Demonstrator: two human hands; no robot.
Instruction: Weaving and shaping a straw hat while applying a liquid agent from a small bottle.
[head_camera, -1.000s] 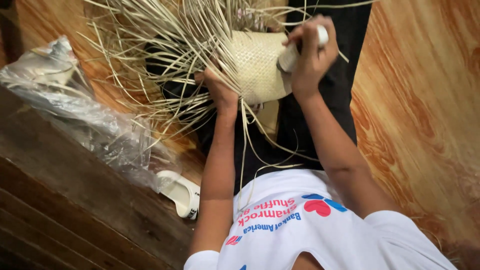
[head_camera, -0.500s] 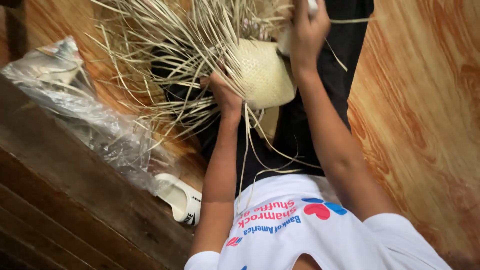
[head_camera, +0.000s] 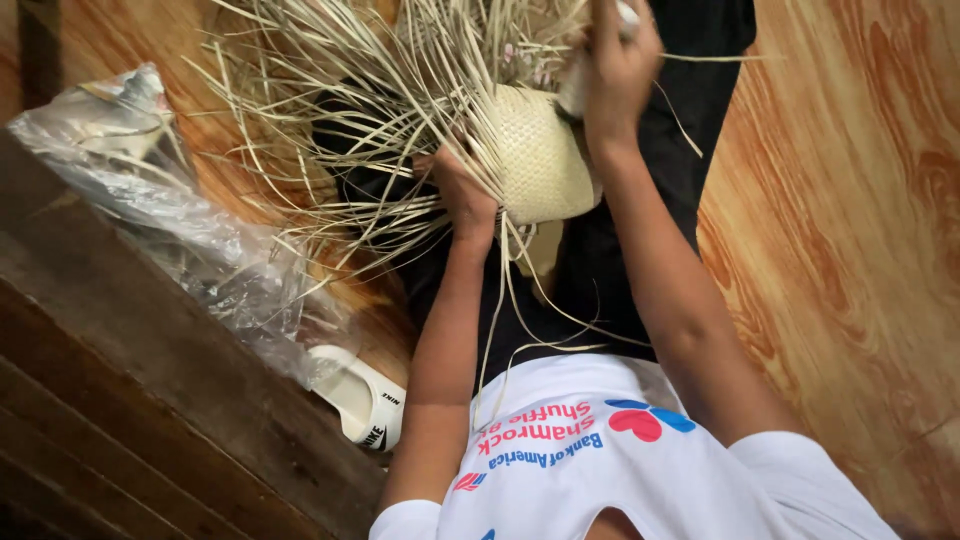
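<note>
Your left hand (head_camera: 462, 195) is clenched on the loose straw strands (head_camera: 350, 120) right at the edge of the woven straw piece (head_camera: 535, 150), fingers buried among them. Your right hand (head_camera: 618, 70) grips the far upper side of that same woven piece, pressing a small white object (head_camera: 575, 95) against it; only part of that object shows, so you cannot tell what it is. The woven piece sits between your two hands, over your lap on the black trousers (head_camera: 600, 270), its domed pale weave facing you.

From your left hand the unwoven strands fan out up and away to the left, and a few long ones hang down toward your white printed shirt (head_camera: 590, 460). Further out past your left hand lies a crumpled clear plastic bag (head_camera: 170, 210) on the wood-patterned floor (head_camera: 850, 230), with a white slide sandal (head_camera: 365, 400) just below it, near your left forearm. A dark wooden step (head_camera: 130, 420) runs along beyond the bag and sandal.
</note>
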